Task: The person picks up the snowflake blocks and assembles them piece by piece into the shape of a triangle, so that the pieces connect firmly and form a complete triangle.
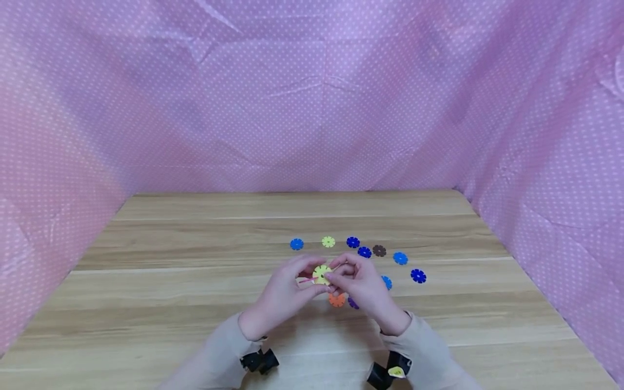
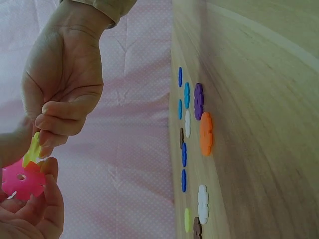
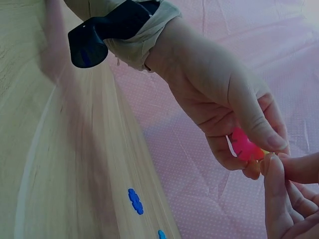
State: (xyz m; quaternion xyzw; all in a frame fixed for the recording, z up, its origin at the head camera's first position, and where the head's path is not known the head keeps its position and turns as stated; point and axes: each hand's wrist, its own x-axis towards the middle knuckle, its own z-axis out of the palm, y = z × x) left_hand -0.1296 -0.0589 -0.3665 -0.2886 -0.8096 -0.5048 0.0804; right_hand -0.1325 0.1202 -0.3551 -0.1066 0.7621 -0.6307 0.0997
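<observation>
Above the table, my left hand (image 1: 287, 284) pinches a pink notched plastic disc (image 2: 25, 183), seen nearly edge-on in the head view. My right hand (image 1: 363, 284) grips a yellow notched disc (image 1: 320, 273) between thumb and fingers. The two discs meet at an angle at their edges; how deeply their slots overlap cannot be told. Fingers hide part of both in the right wrist view. Beneath the hands lie an orange disc (image 1: 336, 300) and a purple disc (image 1: 353, 303), the latter partly covered by the right hand.
On the wooden table (image 1: 146, 298), farther back, lie a light-blue disc (image 1: 297, 244), a yellow-green disc (image 1: 329, 241), a brown disc (image 1: 379, 251) and several dark-blue discs (image 1: 418, 276). A white disc (image 2: 203, 204) shows in the left wrist view. Pink dotted cloth (image 1: 312, 108) surrounds the table.
</observation>
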